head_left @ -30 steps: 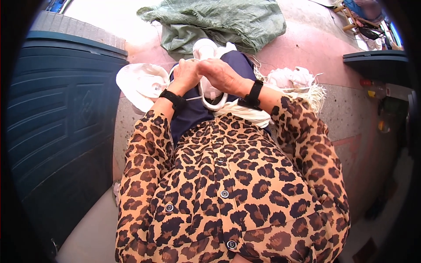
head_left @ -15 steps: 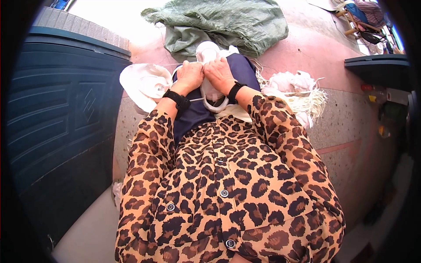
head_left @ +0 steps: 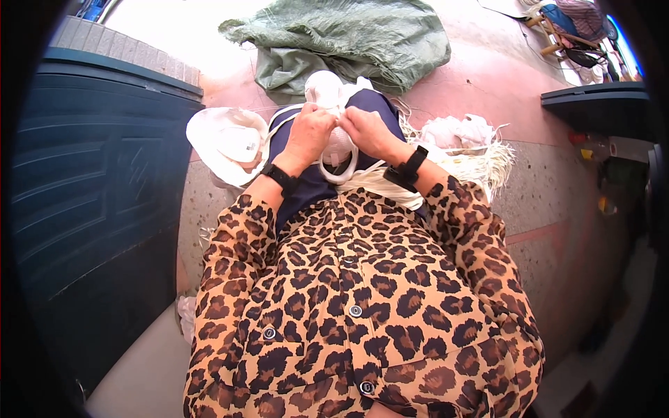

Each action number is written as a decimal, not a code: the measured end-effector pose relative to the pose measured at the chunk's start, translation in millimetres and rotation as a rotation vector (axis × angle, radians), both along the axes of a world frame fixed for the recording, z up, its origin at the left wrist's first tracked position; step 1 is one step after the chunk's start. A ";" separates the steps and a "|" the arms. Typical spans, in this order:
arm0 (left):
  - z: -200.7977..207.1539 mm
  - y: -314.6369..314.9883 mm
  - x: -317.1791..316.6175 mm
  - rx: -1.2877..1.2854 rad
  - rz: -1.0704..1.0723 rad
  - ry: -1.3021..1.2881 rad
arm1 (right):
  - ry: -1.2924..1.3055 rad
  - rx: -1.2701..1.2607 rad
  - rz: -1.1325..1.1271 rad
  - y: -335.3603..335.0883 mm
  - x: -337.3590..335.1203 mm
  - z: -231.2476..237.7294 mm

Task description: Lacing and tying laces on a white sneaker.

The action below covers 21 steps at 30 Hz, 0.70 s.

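Observation:
A white shoe rests on my lap between my knees, its rounded collar toward me and its toe away. Over its middle, my left hand is closed in a pinch on a thin white lace. My right hand pinches close beside it, fingertips almost meeting over the shoe. What lies exactly between the fingertips is partly hidden. A bundle of loose white laces hangs by my right thigh, some strands crossing my lap. At my left knee sits a white, rounded, hollow piece with a small label inside.
A crumpled green woven sack lies on the floor ahead. Dark blue panelled doors stand at left and right. White crumpled items lie beside my right knee. A cart-like frame stands far right.
My right hand has drawn back slightly to the right, and its wrist has turned. A little more of the shoe shows between the hands. My view has shifted slightly.

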<state>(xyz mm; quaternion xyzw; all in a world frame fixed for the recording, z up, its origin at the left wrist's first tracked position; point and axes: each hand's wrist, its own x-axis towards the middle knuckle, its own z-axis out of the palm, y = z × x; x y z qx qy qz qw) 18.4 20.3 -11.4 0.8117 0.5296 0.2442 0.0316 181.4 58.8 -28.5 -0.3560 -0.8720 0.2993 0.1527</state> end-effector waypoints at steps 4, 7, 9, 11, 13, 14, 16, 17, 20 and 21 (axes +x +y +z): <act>16.9 6.9 10.9 -0.214 0.119 -0.135 | 0.397 -0.323 -0.309 16.2 -2.1 -4.7; 27.7 -9.9 28.3 -0.352 0.021 -0.593 | 0.623 -0.774 -0.402 17.0 2.4 -2.7; 31.2 -7.5 26.3 -0.521 0.242 -0.680 | 0.737 -0.839 -0.346 11.9 2.7 1.1; 29.6 -2.1 21.2 -0.618 0.451 -0.729 | 0.854 -0.920 -0.312 9.1 1.1 5.7; 25.0 -0.3 18.1 -0.581 0.444 -0.679 | 0.804 -0.929 -0.318 6.6 -2.8 9.7; 23.1 -0.3 16.3 -0.553 0.458 -0.606 | 0.781 -0.922 -0.325 5.7 -4.9 11.3; 20.5 -2.3 16.5 -0.518 0.444 -0.624 | 0.768 -0.889 -0.301 4.6 -7.2 12.7; 20.1 -3.5 17.5 -0.495 0.441 -0.582 | 0.754 -0.879 -0.292 4.2 -8.2 12.2; 20.6 -7.6 21.1 -0.467 0.442 -0.549 | 0.743 -0.860 -0.278 2.9 -11.6 7.7; 20.4 -8.6 21.7 -0.409 0.428 -0.565 | 0.766 -0.837 -0.267 2.8 -12.8 6.3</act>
